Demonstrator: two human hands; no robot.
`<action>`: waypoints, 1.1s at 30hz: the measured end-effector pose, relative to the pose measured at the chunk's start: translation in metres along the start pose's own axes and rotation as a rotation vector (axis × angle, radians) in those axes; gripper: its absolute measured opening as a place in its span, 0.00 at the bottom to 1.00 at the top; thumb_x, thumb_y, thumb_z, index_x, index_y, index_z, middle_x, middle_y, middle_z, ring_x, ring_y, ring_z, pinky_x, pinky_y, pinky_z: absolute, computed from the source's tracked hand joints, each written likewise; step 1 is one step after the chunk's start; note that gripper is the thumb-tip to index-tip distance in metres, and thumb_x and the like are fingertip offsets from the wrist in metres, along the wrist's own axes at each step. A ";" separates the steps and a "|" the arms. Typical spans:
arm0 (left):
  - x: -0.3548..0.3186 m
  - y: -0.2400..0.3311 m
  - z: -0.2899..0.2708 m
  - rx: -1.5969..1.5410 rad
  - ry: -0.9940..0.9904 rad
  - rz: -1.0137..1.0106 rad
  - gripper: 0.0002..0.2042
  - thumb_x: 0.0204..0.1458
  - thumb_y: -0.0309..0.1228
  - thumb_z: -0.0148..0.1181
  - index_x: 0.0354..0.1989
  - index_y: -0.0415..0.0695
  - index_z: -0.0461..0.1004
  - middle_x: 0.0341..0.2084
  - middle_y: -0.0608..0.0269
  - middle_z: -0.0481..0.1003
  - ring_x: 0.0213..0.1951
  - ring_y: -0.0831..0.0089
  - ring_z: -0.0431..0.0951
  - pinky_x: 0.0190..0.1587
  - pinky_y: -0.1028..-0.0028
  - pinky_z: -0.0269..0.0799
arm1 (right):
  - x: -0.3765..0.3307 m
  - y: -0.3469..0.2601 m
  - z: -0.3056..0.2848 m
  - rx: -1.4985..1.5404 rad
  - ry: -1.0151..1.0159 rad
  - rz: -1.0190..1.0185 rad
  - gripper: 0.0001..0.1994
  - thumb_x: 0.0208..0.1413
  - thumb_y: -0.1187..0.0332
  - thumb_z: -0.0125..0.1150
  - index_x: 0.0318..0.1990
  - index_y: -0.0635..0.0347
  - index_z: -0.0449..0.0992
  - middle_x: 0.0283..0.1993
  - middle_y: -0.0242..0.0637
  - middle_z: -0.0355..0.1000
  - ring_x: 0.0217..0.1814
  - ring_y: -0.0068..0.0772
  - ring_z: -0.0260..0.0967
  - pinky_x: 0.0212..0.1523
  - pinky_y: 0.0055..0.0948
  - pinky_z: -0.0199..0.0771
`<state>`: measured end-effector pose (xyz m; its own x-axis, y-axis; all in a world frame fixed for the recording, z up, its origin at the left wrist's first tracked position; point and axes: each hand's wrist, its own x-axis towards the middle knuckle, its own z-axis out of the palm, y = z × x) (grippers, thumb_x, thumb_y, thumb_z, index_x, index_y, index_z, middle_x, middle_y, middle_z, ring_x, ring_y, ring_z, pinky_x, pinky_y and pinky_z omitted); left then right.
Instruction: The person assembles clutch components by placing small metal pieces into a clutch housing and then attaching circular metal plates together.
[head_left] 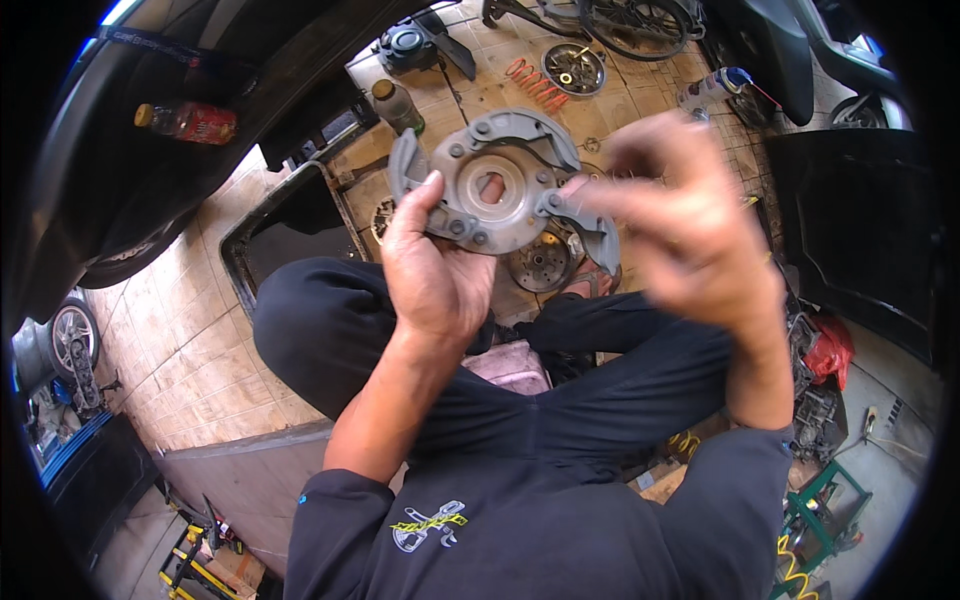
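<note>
My left hand holds up a grey round scooter clutch plate with curved shoes around its rim. The thumb lies on the near left edge, and a fingertip shows through the centre hole. At the plate's right side is my right hand, smeared by motion. Its extended finger overlaps a shoe there; whether it touches is unclear. Below the plate, on the floor, sits a round metal part with holes, partly hidden by the plate. A pinkish cloth lies between my legs.
Beyond the plate are a glass jar, an orange coil spring, a bowl of small metal parts and a spray can. A black tray stands left; a capped bottle rests upper left. Red plastic lies right.
</note>
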<state>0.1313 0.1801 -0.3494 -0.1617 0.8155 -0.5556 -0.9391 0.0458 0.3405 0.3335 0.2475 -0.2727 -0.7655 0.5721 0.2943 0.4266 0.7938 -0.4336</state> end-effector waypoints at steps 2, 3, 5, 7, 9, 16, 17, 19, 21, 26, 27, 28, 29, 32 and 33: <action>-0.001 0.007 0.001 -0.038 0.032 0.016 0.19 0.63 0.32 0.49 0.58 0.34 0.70 0.55 0.48 0.74 0.60 0.51 0.73 0.65 0.46 0.67 | -0.014 0.028 -0.044 0.116 -0.139 0.202 0.22 0.38 0.83 0.56 0.45 0.64 0.83 0.41 0.44 0.72 0.39 0.40 0.73 0.41 0.33 0.73; 0.000 0.007 0.002 -0.050 -0.015 0.011 0.19 0.63 0.31 0.49 0.59 0.35 0.68 0.56 0.50 0.74 0.59 0.54 0.74 0.65 0.49 0.68 | -0.027 0.048 -0.058 0.200 -0.353 0.332 0.20 0.42 0.82 0.57 0.46 0.64 0.83 0.38 0.46 0.74 0.41 0.41 0.74 0.44 0.35 0.75; -0.001 0.012 0.003 -0.065 -0.011 0.006 0.18 0.63 0.30 0.50 0.59 0.34 0.68 0.56 0.52 0.74 0.59 0.57 0.74 0.65 0.52 0.69 | -0.040 0.085 -0.035 0.245 -0.816 0.623 0.16 0.52 0.71 0.65 0.49 0.60 0.84 0.49 0.47 0.80 0.52 0.44 0.78 0.55 0.38 0.75; -0.001 0.018 0.003 -0.088 -0.007 0.014 0.18 0.62 0.31 0.50 0.57 0.33 0.70 0.54 0.51 0.75 0.58 0.56 0.75 0.65 0.51 0.68 | -0.049 0.109 0.034 0.183 -1.157 0.778 0.19 0.57 0.60 0.64 0.55 0.56 0.81 0.55 0.44 0.79 0.58 0.47 0.76 0.60 0.38 0.73; -0.002 0.017 0.011 -0.131 -0.031 0.001 0.18 0.62 0.31 0.50 0.57 0.33 0.70 0.54 0.51 0.75 0.58 0.55 0.75 0.66 0.51 0.68 | -0.112 0.151 0.137 -0.107 -1.415 0.705 0.26 0.54 0.56 0.64 0.61 0.51 0.77 0.62 0.46 0.74 0.64 0.47 0.71 0.64 0.40 0.69; -0.020 0.021 0.022 -0.204 -0.086 -0.058 0.20 0.62 0.33 0.50 0.60 0.35 0.69 0.57 0.51 0.74 0.59 0.54 0.74 0.66 0.47 0.66 | -0.265 0.198 0.373 -0.262 -0.812 0.375 0.16 0.51 0.67 0.59 0.48 0.56 0.81 0.41 0.50 0.81 0.46 0.53 0.80 0.49 0.46 0.78; -0.020 0.023 0.020 -0.208 -0.086 -0.047 0.20 0.62 0.33 0.50 0.60 0.35 0.69 0.57 0.51 0.74 0.60 0.55 0.74 0.66 0.47 0.65 | -0.270 0.201 0.390 -0.281 -0.745 0.374 0.14 0.51 0.67 0.59 0.45 0.56 0.82 0.39 0.49 0.81 0.44 0.53 0.80 0.48 0.47 0.78; -0.024 0.029 0.014 -0.207 -0.066 -0.030 0.20 0.62 0.33 0.50 0.60 0.34 0.69 0.57 0.51 0.74 0.60 0.55 0.74 0.66 0.48 0.65 | -0.279 0.212 0.419 -0.235 -0.614 0.442 0.11 0.51 0.68 0.58 0.40 0.56 0.83 0.37 0.48 0.81 0.42 0.51 0.80 0.46 0.48 0.78; -0.021 0.022 0.026 -0.276 -0.124 -0.108 0.20 0.62 0.33 0.50 0.59 0.34 0.69 0.57 0.51 0.74 0.60 0.55 0.74 0.66 0.49 0.65 | -0.354 0.277 0.381 0.007 -0.302 0.734 0.09 0.52 0.69 0.57 0.35 0.56 0.83 0.34 0.46 0.81 0.39 0.50 0.81 0.44 0.49 0.78; -0.024 0.041 0.009 -0.185 -0.011 0.054 0.20 0.60 0.32 0.51 0.57 0.32 0.70 0.57 0.49 0.74 0.61 0.53 0.73 0.68 0.47 0.63 | -0.217 0.179 0.401 -0.270 -0.559 0.439 0.16 0.60 0.58 0.56 0.46 0.59 0.82 0.44 0.43 0.82 0.45 0.45 0.80 0.45 0.40 0.80; -0.024 0.040 0.011 -0.204 -0.017 0.029 0.20 0.60 0.31 0.51 0.57 0.32 0.70 0.57 0.49 0.74 0.61 0.53 0.73 0.68 0.48 0.63 | -0.207 0.179 0.376 -0.262 -0.707 0.519 0.17 0.59 0.57 0.55 0.48 0.56 0.81 0.47 0.43 0.81 0.49 0.45 0.79 0.48 0.39 0.79; -0.023 0.038 0.014 -0.222 -0.032 0.002 0.20 0.60 0.31 0.51 0.57 0.32 0.70 0.57 0.49 0.74 0.61 0.53 0.73 0.68 0.48 0.63 | -0.204 0.182 0.355 -0.257 -0.846 0.606 0.18 0.59 0.56 0.55 0.51 0.54 0.80 0.50 0.43 0.80 0.54 0.45 0.78 0.52 0.39 0.78; -0.022 0.036 0.015 -0.229 -0.064 -0.009 0.20 0.60 0.32 0.50 0.57 0.32 0.70 0.57 0.48 0.74 0.61 0.53 0.72 0.68 0.48 0.63 | -0.204 0.181 0.343 -0.245 -0.806 0.701 0.21 0.59 0.54 0.56 0.55 0.53 0.78 0.56 0.46 0.77 0.60 0.45 0.74 0.61 0.37 0.72; -0.021 0.028 0.018 -0.249 -0.119 -0.070 0.20 0.61 0.32 0.49 0.58 0.31 0.69 0.57 0.48 0.73 0.61 0.54 0.72 0.68 0.49 0.63 | -0.237 0.188 0.322 -0.412 -0.433 0.467 0.15 0.58 0.62 0.55 0.50 0.52 0.80 0.44 0.42 0.81 0.48 0.47 0.79 0.48 0.46 0.76; -0.024 0.027 0.020 -0.260 -0.165 -0.096 0.19 0.63 0.31 0.49 0.58 0.32 0.69 0.55 0.51 0.75 0.58 0.58 0.75 0.66 0.54 0.67 | -0.241 0.192 0.319 -0.460 -0.307 0.367 0.14 0.58 0.64 0.56 0.48 0.51 0.81 0.41 0.41 0.82 0.46 0.48 0.80 0.45 0.48 0.78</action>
<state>0.1154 0.1733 -0.3119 -0.0375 0.8982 -0.4380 -0.9971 -0.0049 0.0754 0.4464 0.1958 -0.6990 -0.6047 0.7915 -0.0892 0.7960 0.6045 -0.0319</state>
